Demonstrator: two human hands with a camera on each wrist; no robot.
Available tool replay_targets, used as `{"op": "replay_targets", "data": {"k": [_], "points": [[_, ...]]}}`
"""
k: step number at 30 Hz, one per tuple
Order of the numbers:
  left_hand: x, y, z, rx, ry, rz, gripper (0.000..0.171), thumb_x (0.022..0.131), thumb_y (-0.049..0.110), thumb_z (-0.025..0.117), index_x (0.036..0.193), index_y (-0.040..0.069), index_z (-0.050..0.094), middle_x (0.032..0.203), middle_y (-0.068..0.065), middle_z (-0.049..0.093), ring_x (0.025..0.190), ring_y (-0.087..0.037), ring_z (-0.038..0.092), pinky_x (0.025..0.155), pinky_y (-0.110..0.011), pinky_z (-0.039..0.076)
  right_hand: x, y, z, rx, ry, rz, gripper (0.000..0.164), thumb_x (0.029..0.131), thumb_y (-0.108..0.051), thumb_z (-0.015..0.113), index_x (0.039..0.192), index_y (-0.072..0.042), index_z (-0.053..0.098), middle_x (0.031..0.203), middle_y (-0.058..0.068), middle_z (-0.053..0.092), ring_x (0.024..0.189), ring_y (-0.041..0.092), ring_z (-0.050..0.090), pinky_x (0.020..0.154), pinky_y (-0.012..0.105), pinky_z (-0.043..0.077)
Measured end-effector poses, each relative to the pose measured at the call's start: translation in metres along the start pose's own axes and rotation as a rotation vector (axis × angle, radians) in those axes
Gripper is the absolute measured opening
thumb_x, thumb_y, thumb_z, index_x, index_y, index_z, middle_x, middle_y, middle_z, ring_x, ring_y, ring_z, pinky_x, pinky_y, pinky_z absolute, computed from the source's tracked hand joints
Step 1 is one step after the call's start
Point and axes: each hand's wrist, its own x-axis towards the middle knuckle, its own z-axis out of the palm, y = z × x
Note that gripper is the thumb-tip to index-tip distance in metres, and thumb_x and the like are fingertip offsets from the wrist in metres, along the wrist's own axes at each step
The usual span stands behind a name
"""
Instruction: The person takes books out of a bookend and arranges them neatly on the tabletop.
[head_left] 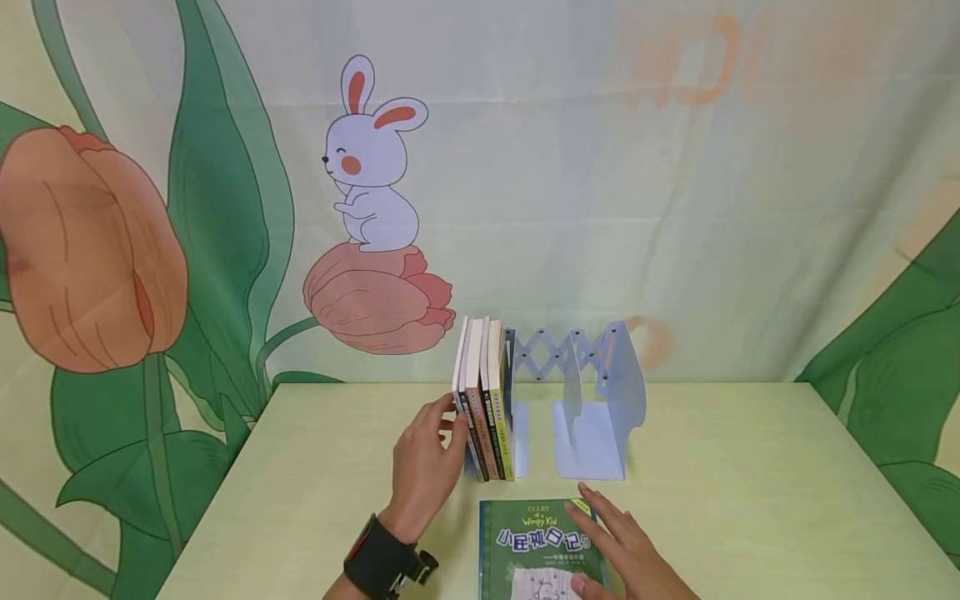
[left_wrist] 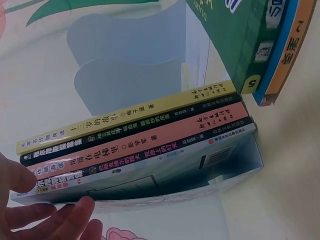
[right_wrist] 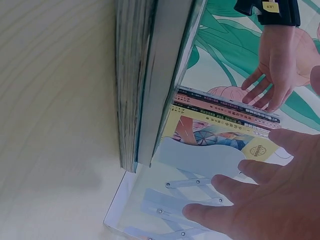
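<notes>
Several thin books [head_left: 486,417] stand upright in a row at the left end of a pale blue expandable book rack [head_left: 588,437]; their spines are yellow, black, pink and white. My left hand [head_left: 431,454] is at the leftmost book, thumb by the spines' upper ends and fingertips along the outer cover [left_wrist: 150,190]. Nearer me lies a green comic book [head_left: 536,533] with "Diary of a Wimpy Kid" on it, on top of a blue and an orange book [left_wrist: 287,55]. Fingers spread, my right hand [head_left: 626,546] hovers over the green book's right side, gripping nothing.
The rack's right-hand dividers [head_left: 626,375] stand upright, joined by a crisscross lattice [head_left: 542,354]. A pale wooden table [head_left: 315,483] extends on both sides. Behind it hangs a cloth backdrop [head_left: 525,167] printed with a rabbit and tulips.
</notes>
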Motion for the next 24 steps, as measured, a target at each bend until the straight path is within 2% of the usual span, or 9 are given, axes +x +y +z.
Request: {"op": "replay_targets", "data": {"k": [4,11,19,24], "points": [[0.0015,-0.0004,0.0006,0.023,0.020,0.025,0.033,0.099,0.021,0.056,0.127,0.005,0.063,0.111,-0.009,0.070,0.087,-0.024,0.071,0.072,-0.038,0.056,0.0003,-0.0013,0.0000,0.006,-0.006,0.022,0.068,0.090,-0.029,0.066,0.152,-0.033,0.037,0.161,-0.001,0.029,0.146,0.014,0.029,0.093,0.070,0.038],[0.0029,-0.0011,0.0015,0.042,0.033,0.040,0.031,0.098,0.020,0.058,0.124,0.005,0.064,0.108,-0.010,0.071,0.084,-0.022,0.071,0.070,-0.038,0.056,0.0002,0.0005,-0.0002,0.022,-0.008,0.020,0.067,0.091,-0.027,0.065,0.152,-0.032,0.036,0.162,-0.001,0.028,0.148,0.003,0.022,0.093,0.073,0.036],[0.0051,-0.0010,0.0024,0.066,0.047,0.057,0.029,0.096,0.018,0.059,0.122,0.005,0.065,0.104,-0.009,0.071,0.083,-0.020,0.071,0.069,-0.037,0.056,0.0000,0.0016,-0.0007,0.010,-0.006,0.019,0.065,0.092,-0.027,0.064,0.152,-0.029,0.038,0.162,-0.001,0.028,0.145,0.023,0.032,0.093,0.072,0.038],[0.0068,0.0006,0.0024,0.117,0.074,0.095,0.026,0.094,0.017,0.061,0.117,0.005,0.067,0.099,-0.008,0.072,0.081,-0.018,0.070,0.066,-0.037,0.055,0.0003,0.0017,-0.0011,0.012,-0.004,0.019,0.062,0.093,-0.026,0.064,0.150,-0.022,0.042,0.161,-0.001,0.029,0.144,0.025,0.034,0.092,0.071,0.039]]}}
